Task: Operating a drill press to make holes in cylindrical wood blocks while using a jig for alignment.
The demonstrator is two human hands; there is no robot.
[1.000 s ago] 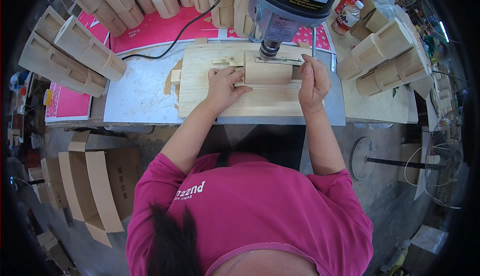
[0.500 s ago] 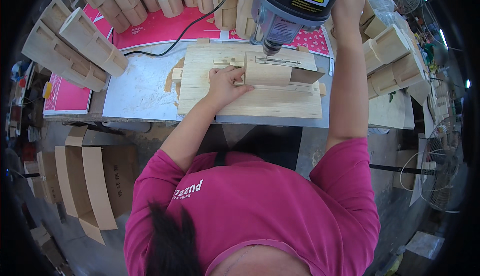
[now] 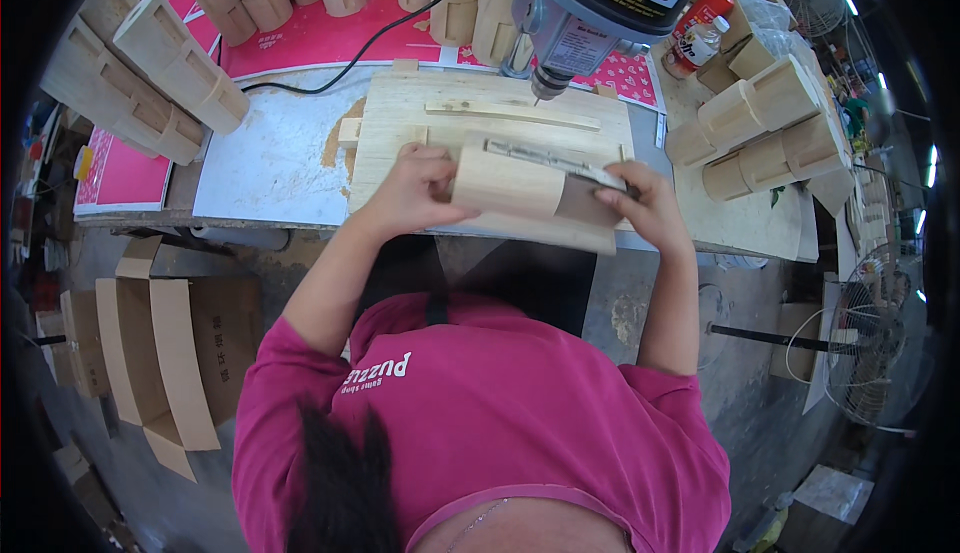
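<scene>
A pale wooden block (image 3: 508,181) with a rounded face, slightly blurred, is held between my two hands, tilted above the wooden base board (image 3: 388,118). A narrow light strip with slots runs along its upper edge, and its right part is a darker, thinner section. My left hand (image 3: 412,193) grips the left end, thumb below. At the right end, the fingers of my right hand (image 3: 648,205) are closed on the block. Above and behind it hangs a drill press (image 3: 590,28), its chuck (image 3: 549,83) and thin bit apart from the wood. A wooden rail (image 3: 515,116) lies on the board.
Several wooden cylinders (image 3: 185,63) stand at the left and back, with more cylinders (image 3: 775,138) on the right. A black cable (image 3: 370,58) crosses the table. Also there are a bottle (image 3: 694,49), an open cardboard box (image 3: 185,353) on the floor and a fan (image 3: 865,338).
My right hand has come down from the drill press to the block's right end. The block has come off the rail and toward me, away from the bit, with my left hand still on it.
</scene>
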